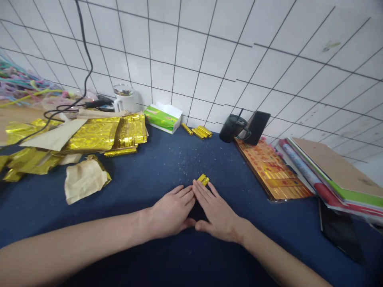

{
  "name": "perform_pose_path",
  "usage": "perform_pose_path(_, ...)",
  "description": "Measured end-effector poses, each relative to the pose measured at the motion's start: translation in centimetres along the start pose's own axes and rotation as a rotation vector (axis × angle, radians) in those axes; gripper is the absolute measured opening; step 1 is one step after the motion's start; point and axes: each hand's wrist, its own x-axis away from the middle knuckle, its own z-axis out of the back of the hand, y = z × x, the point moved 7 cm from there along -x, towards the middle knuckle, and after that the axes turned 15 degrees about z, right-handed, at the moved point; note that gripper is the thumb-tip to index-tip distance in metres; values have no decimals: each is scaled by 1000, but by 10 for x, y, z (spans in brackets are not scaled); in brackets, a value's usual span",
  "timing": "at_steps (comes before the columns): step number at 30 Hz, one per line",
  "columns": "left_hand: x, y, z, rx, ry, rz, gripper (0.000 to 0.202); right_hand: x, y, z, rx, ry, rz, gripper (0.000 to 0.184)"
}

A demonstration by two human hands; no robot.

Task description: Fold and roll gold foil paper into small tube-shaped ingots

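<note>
A small folded piece of gold foil paper (204, 179) lies on the dark blue tabletop, its far end showing past my fingertips. My right hand (220, 215) rests over its near part, fingers stretched out and pressing down. Beside it my left hand (172, 211) lies with fingers extended, its fingertips touching those of the right. The two thumbs nearly meet below. Whatever part of the foil is beneath the fingers is hidden. Farther back by the wall are several small gold foil rolls (202, 132).
At left lie stacked gold foil sheets (92, 135) and a crumpled foil-backed paper (86, 179). A tissue pack (163, 118), white mug (124, 99), black mug (232, 128) and phone (257, 126) stand along the tiled wall. Orange-gold packets (273, 171) and notebooks (338, 167) are at right.
</note>
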Motion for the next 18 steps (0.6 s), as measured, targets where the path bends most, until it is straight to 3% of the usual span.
perform_pose_path(11, -1, -3, -4, -22, -65, -3, 57, 1, 45, 0, 92, -71, -108, 76)
perform_pose_path(18, 0, 2, -4, -48, -68, 19, 64, -1, 57, 0, 120, -73, -153, 73)
